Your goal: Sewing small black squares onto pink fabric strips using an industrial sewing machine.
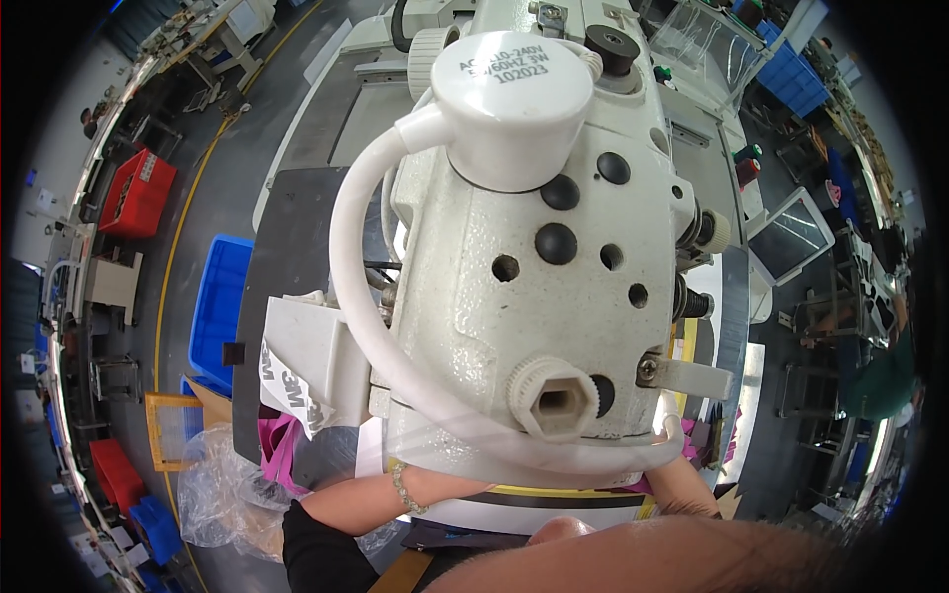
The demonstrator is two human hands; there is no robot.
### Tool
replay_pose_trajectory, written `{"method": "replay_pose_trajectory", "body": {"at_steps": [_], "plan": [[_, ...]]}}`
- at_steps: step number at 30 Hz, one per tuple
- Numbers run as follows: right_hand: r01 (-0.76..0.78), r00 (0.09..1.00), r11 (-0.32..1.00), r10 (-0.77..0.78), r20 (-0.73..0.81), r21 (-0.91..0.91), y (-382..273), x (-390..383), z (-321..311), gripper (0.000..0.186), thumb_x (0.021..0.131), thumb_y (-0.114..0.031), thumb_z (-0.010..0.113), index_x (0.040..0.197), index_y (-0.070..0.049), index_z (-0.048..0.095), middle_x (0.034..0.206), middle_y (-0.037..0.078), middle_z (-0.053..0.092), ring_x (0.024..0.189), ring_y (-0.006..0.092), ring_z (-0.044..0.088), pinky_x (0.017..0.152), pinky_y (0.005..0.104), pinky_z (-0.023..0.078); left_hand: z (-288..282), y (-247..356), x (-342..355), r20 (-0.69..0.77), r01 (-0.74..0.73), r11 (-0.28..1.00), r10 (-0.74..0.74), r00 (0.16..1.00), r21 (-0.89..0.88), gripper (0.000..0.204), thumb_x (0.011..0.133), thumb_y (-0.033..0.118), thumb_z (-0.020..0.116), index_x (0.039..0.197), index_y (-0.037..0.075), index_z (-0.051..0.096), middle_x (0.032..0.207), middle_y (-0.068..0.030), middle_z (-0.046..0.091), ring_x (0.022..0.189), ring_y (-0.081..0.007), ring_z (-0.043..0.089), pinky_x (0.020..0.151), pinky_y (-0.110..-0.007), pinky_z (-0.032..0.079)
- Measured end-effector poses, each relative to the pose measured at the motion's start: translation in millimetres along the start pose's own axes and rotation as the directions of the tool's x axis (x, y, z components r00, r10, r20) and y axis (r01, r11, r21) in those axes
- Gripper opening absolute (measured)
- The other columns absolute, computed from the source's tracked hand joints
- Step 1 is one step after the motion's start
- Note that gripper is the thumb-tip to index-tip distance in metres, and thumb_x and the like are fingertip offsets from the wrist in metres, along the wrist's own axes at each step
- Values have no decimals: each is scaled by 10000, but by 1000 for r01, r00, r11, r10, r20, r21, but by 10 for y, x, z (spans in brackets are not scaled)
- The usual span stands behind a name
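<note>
The white head of an industrial sewing machine (450,267) fills the middle of the view and hides most of what lies beneath it. A white lamp-like cylinder (514,114) with a thick white cable sits on top. From the lower left my left hand (450,486), a beaded bracelet at its wrist, reaches under the machine; its fingers are hidden. My right forearm (682,484) goes in beneath the machine's right side, where that hand is covered. Magenta fabric strips (281,455) hang at the left, and more magenta material (692,442) shows at the right.
Left of the machine stand a blue bin (219,311), a yellow crate (170,432) and a see-through plastic bag (222,494). A red bin (138,193) is farther off. At the right are a screen (791,242) and thread spools (748,170).
</note>
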State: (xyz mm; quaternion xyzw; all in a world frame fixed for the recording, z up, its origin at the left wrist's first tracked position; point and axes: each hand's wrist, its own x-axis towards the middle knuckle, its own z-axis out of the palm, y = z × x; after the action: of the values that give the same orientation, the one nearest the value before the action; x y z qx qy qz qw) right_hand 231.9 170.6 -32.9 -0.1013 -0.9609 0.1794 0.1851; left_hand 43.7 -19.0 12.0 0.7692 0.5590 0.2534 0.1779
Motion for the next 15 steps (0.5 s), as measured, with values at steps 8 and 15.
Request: {"method": "replay_pose_trajectory", "body": {"at_steps": [8, 15], "plan": [[49, 999, 998, -49, -2, -27, -75, 34, -31, 275, 748, -85, 638, 1016, -34, 670, 1082, 138, 661, 1050, 290, 636, 887, 385, 522, 514, -127, -177, -124, -42, 981, 66, 990, 188, 546, 671, 353, 720, 1092, 36, 576, 961, -119, 602, 881, -261, 588, 710, -429, 459], [93, 995, 996, -93, 36, -14, -160, -86, -21, 272, 747, -84, 638, 1011, -32, 671, 1080, 139, 662, 1050, 290, 637, 888, 385, 522, 660, -257, -287, 103, 18, 987, -35, 994, 162, 378, 952, 354, 514, 1205, 81, 583, 1049, -89, 647, 856, -218, 665, 666, -334, 547]]}}
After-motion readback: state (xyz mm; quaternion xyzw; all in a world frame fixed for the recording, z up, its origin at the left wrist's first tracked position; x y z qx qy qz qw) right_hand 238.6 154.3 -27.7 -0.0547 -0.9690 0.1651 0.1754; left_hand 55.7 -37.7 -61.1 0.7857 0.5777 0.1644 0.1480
